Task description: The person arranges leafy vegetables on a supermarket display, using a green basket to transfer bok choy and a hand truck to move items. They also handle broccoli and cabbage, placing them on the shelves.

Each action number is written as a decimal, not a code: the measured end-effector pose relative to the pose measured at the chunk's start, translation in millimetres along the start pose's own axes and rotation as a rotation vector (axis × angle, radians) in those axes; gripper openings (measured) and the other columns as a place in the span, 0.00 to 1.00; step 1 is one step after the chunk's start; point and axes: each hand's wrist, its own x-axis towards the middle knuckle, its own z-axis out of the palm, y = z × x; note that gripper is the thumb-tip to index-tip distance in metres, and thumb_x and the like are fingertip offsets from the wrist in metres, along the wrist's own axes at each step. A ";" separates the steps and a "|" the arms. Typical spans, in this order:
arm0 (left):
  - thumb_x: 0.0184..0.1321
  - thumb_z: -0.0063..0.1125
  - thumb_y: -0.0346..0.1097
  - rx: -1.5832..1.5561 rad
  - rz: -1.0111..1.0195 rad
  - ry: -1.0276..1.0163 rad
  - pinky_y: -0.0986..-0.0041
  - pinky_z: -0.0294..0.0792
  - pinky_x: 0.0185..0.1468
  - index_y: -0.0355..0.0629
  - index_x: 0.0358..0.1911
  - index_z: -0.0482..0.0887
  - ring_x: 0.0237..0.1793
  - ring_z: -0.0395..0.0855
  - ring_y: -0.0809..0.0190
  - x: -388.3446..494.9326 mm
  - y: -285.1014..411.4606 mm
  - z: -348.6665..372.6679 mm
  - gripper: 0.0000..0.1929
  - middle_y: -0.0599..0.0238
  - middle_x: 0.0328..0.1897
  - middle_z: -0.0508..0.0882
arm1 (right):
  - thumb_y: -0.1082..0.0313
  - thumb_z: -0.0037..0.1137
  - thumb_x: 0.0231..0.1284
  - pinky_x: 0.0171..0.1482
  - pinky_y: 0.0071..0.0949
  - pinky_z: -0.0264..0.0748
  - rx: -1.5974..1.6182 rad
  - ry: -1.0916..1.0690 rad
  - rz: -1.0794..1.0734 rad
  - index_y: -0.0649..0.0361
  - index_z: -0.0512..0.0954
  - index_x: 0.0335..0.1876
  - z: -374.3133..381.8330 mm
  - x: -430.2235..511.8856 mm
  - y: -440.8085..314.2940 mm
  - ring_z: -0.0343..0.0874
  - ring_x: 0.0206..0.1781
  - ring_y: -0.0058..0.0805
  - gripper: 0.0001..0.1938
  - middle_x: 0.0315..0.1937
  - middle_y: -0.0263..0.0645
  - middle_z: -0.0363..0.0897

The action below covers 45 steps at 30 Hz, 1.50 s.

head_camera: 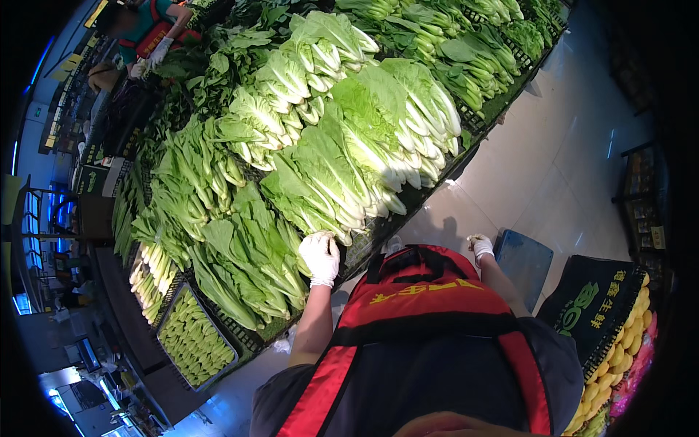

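My left hand (319,255), in a white glove, rests at the near end of a row of romaine-like leafy greens (327,180). Its fingers are bent beside the white stem ends, and whether they grip a leaf is hidden. To its left lies a pile of darker long-leaved greens (246,262). My right hand (480,246), also gloved in white, hangs over the floor on my right side. Its fingers are curled and nothing shows in them. A second row of pale-stemmed greens (278,87) lies behind the first.
A tray of small green pods or gourds (196,338) sits at the stand's left corner. Bok choy (475,60) fills the far right. A blue plastic stool or crate (524,267) and yellow fruit (622,349) are on my right. Across the stand a gloved co-worker (158,33) handles greens.
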 end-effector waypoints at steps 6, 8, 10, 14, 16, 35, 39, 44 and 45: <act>0.48 0.60 0.26 0.018 -0.007 -0.006 0.62 0.73 0.46 0.42 0.30 0.83 0.37 0.82 0.51 0.0 0.7 -0.3 0.05 0.59 0.33 0.85 | 0.75 0.50 0.66 0.24 0.24 0.69 0.046 -0.019 0.055 0.62 0.78 0.32 4.7 -3.6 -1.2 0.71 0.21 0.23 0.06 0.22 0.34 0.75; 0.47 0.61 0.27 0.010 -0.019 -0.012 0.61 0.73 0.45 0.42 0.29 0.83 0.37 0.82 0.51 -0.2 0.1 0.1 0.05 0.59 0.33 0.85 | 0.75 0.51 0.66 0.25 0.24 0.69 0.007 -0.023 0.035 0.62 0.78 0.33 4.9 -3.5 -0.6 0.71 0.21 0.22 0.06 0.23 0.34 0.76; 0.47 0.61 0.27 0.016 -0.011 0.003 0.61 0.73 0.46 0.42 0.29 0.83 0.37 0.82 0.51 -0.6 -0.5 0.8 0.05 0.59 0.34 0.85 | 0.75 0.51 0.65 0.26 0.23 0.71 0.025 -0.017 0.088 0.61 0.78 0.33 4.4 -2.5 -0.8 0.71 0.21 0.22 0.05 0.24 0.34 0.77; 0.47 0.61 0.27 0.032 -0.029 0.012 0.60 0.72 0.47 0.45 0.30 0.82 0.39 0.81 0.51 -2.5 -0.4 1.2 0.06 0.61 0.35 0.85 | 0.75 0.51 0.65 0.27 0.23 0.73 0.004 -0.036 0.084 0.60 0.77 0.33 1.4 4.3 2.1 0.72 0.21 0.21 0.05 0.25 0.33 0.78; 0.47 0.60 0.28 0.034 -0.030 0.017 0.60 0.71 0.47 0.45 0.30 0.82 0.38 0.81 0.51 -2.6 -0.1 0.9 0.06 0.62 0.35 0.85 | 0.74 0.51 0.65 0.26 0.22 0.74 -0.080 -0.049 0.032 0.60 0.78 0.33 -1.3 10.6 6.6 0.72 0.21 0.21 0.05 0.24 0.33 0.78; 0.46 0.59 0.27 0.000 -0.067 0.060 0.61 0.69 0.46 0.47 0.30 0.82 0.39 0.80 0.53 -6.0 -1.3 1.4 0.07 0.64 0.34 0.84 | 0.75 0.58 0.59 0.18 0.28 0.62 0.007 -0.137 0.034 0.59 0.76 0.29 -1.4 57.0 25.1 0.67 0.14 0.26 0.05 0.16 0.34 0.71; 0.47 0.57 0.30 -0.009 -0.071 0.082 0.60 0.69 0.45 0.47 0.29 0.81 0.38 0.80 0.53 -7.3 -2.3 0.3 0.04 0.64 0.33 0.83 | 0.72 0.55 0.63 0.20 0.27 0.66 0.043 -0.143 0.123 0.57 0.76 0.31 -2.3 59.2 20.0 0.69 0.17 0.26 0.04 0.18 0.34 0.73; 0.42 0.60 0.29 -0.003 -0.122 -0.056 0.60 0.71 0.43 0.45 0.26 0.82 0.34 0.80 0.50 -6.6 -5.7 -5.8 0.05 0.63 0.31 0.83 | 0.77 0.53 0.63 0.19 0.24 0.60 0.010 -0.185 0.169 0.60 0.76 0.31 8.1 41.9 1.2 0.64 0.16 0.21 0.05 0.17 0.31 0.68; 0.42 0.60 0.29 -0.053 -0.104 0.064 0.61 0.71 0.42 0.44 0.26 0.83 0.34 0.79 0.50 -6.2 -5.3 -6.5 0.06 0.63 0.31 0.83 | 0.77 0.53 0.62 0.19 0.24 0.60 0.031 -0.145 0.189 0.61 0.76 0.31 12.8 36.3 -2.1 0.63 0.16 0.21 0.05 0.17 0.30 0.67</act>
